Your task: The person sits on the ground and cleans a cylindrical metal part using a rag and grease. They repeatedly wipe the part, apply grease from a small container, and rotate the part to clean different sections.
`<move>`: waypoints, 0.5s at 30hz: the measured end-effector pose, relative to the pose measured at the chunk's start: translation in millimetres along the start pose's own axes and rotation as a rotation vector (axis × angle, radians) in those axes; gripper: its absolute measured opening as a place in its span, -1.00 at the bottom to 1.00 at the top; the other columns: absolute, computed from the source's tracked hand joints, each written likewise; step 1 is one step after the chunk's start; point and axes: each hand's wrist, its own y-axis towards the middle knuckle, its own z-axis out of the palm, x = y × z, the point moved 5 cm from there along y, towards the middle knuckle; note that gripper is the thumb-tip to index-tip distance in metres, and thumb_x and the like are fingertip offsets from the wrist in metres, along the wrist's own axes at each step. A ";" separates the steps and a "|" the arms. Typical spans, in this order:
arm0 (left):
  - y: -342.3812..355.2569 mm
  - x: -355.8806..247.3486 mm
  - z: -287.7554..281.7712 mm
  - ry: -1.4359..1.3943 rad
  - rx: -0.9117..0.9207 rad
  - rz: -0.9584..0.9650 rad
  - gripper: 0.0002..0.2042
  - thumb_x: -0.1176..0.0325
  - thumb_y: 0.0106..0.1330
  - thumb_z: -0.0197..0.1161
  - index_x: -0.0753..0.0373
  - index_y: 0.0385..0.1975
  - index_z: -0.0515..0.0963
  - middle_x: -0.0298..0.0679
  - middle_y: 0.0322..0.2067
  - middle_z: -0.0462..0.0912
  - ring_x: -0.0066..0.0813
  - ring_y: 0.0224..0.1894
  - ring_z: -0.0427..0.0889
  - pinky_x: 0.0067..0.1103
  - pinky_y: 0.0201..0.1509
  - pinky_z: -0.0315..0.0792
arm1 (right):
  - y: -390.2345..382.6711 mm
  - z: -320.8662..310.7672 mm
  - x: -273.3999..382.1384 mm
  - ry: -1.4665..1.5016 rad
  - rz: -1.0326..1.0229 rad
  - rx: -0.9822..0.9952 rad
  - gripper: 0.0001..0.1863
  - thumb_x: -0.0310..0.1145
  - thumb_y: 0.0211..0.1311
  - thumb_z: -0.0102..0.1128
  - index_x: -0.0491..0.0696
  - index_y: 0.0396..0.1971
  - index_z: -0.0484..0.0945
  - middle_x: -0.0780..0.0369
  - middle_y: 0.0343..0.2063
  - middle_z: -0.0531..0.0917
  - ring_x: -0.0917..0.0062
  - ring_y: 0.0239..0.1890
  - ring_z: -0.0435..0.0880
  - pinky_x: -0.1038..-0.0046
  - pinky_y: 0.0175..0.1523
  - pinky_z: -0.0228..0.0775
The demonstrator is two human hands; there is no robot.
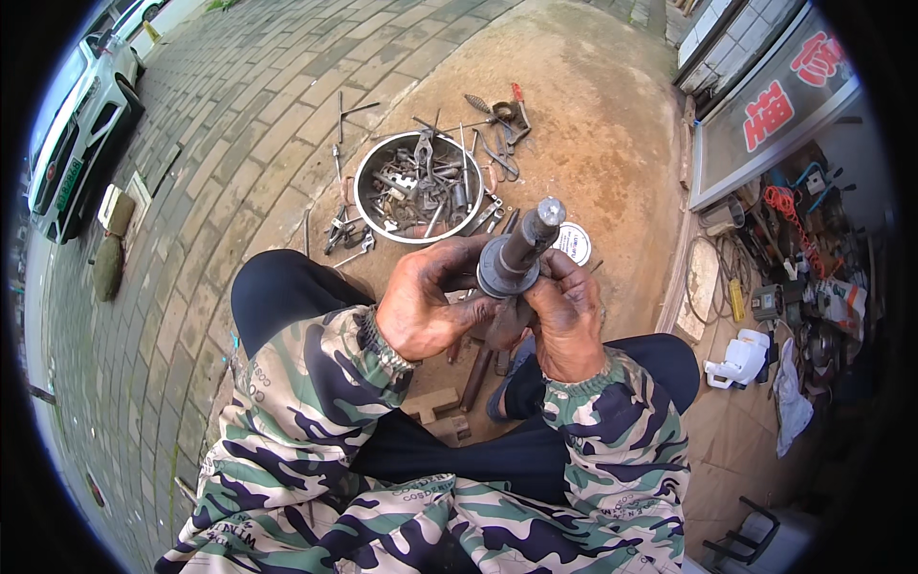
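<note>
A greasy steel shaft with a round collar (pixel 514 254) points up toward me between my hands. My left hand (pixel 421 301) grips it from the left, its fingers curled round the lower part. My right hand (pixel 564 320) is closed on it from the right, thumb and fingers at the collar. The part's lower end is mostly hidden by my fingers. Below my hands, between my legs, lie dark metal bars (pixel 473 383) and wooden blocks (pixel 435 402). A white round lid (pixel 571 243) lies just beyond my right hand.
A steel basin (pixel 361 196) holds several tools and parts, with pliers, wrenches and a red-handled tool (pixel 516 94) around it. On the right are a doorway with cluttered tools, a red coiled hose (pixel 803 230) and a white jug (pixel 736 359). A white car (pixel 81 134) stands at left.
</note>
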 end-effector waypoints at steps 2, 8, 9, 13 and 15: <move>-2.5 -0.4 3.3 0.019 0.054 -0.046 -0.58 0.54 0.19 0.45 0.40 0.06 0.51 -0.21 -0.03 0.64 -0.45 0.04 0.62 -0.43 0.22 0.48 | 2.6 -7.2 -3.6 -0.078 -0.015 -0.025 -0.70 -0.27 0.35 0.25 -0.25 -0.20 0.58 0.23 -0.51 0.67 0.66 -0.60 0.61 0.62 -0.59 0.39; -7.8 -2.0 2.8 -0.004 0.205 -0.181 -0.43 0.55 0.19 0.42 0.42 0.22 0.39 -0.19 0.04 0.63 -0.48 0.13 0.56 -0.45 0.28 0.43 | 3.0 -11.7 -4.1 -0.135 0.159 -0.017 -0.71 -0.25 0.36 0.24 -0.23 -0.26 0.57 0.25 -0.55 0.67 0.71 -0.71 0.55 0.69 -0.64 0.31; -7.8 -0.7 1.5 -0.036 0.199 -0.188 -0.43 0.55 0.20 0.41 0.42 0.23 0.38 -0.18 0.05 0.62 -0.48 0.13 0.56 -0.44 0.29 0.43 | 2.6 -11.8 -6.2 -0.117 0.167 -0.009 -0.72 -0.27 0.37 0.23 -0.24 -0.24 0.56 0.25 -0.55 0.68 0.71 -0.71 0.55 0.69 -0.64 0.32; -5.1 2.8 -2.2 -0.198 0.097 -0.143 -0.43 0.55 0.19 0.43 0.42 0.21 0.39 -0.16 0.05 0.62 -0.42 0.10 0.59 -0.41 0.28 0.43 | 1.5 -15.0 -10.9 -0.003 0.151 0.019 -0.73 -0.35 0.35 0.22 -0.27 -0.15 0.53 0.21 -0.50 0.70 0.67 -0.67 0.59 0.68 -0.61 0.39; -1.8 0.0 -2.1 -0.229 0.019 -0.108 -0.45 0.59 0.20 0.41 0.41 0.21 0.39 -0.15 0.06 0.60 -0.42 0.07 0.60 -0.41 0.25 0.45 | -1.3 -3.9 -3.1 0.060 0.113 -0.035 -0.72 -0.38 0.33 0.23 -0.29 -0.11 0.52 0.20 -0.46 0.70 0.66 -0.63 0.61 0.67 -0.57 0.43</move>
